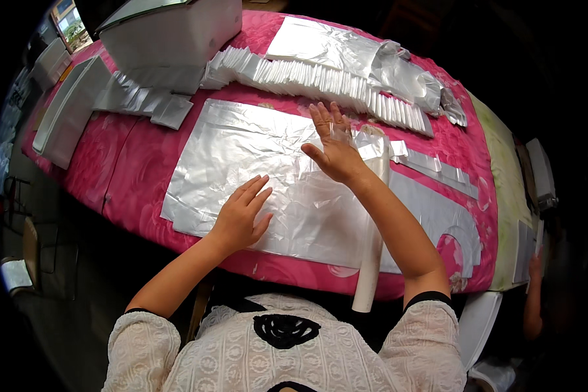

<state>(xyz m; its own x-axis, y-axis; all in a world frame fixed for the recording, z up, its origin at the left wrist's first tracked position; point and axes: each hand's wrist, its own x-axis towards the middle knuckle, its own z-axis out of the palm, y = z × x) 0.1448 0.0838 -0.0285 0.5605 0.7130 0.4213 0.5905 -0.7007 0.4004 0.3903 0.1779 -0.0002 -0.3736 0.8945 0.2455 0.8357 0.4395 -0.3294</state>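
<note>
A stack of thin, shiny whitish plastic bags lies flat across the middle of the table, its surface creased. My left hand rests over the near part of the stack, fingers stretched out and slightly apart. Farther off, my right hand is spread with the thumb out, over the far right part of the bags. Neither hand grips anything. A long white tube lies across the bags, running under or beside my right forearm. To its right, bag handles with a curved cut-out stick out.
Behind the bags runs a row of folded white packets. More loose bags lie beyond it. A large white bin and a long open container stand at left. Pink floral cloth covers the table. Another person's arm shows far right.
</note>
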